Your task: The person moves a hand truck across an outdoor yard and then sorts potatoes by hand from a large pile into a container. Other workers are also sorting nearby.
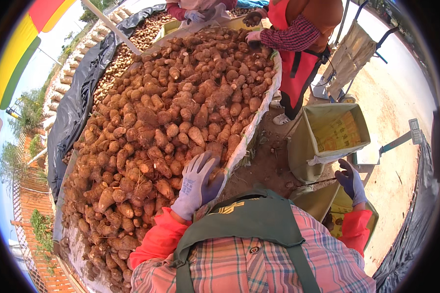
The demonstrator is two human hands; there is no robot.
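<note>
A large heap of brown taro corms [161,121] covers the table in front of me. My left hand [198,183], in a pale glove with a dark palm, rests on the heap close to its right edge. Its fingers are stretched out and the thumb stands apart; corms show between them, and the palm side is hidden. Off to the right, my right hand [351,183] hangs in the air with its fingers apart and holds nothing visible. Below it stands a yellow-lined bin [346,212] with a few dark corms inside, partly hidden by my arm.
White sheeting [255,126] edges the table. A second tall bin [304,154] stands to the right, near a platform scale [367,155] and a hand cart [352,60]. Two co-workers [293,40] work at the far side. Smaller tubers [146,34] lie beyond black plastic sheeting [80,95].
</note>
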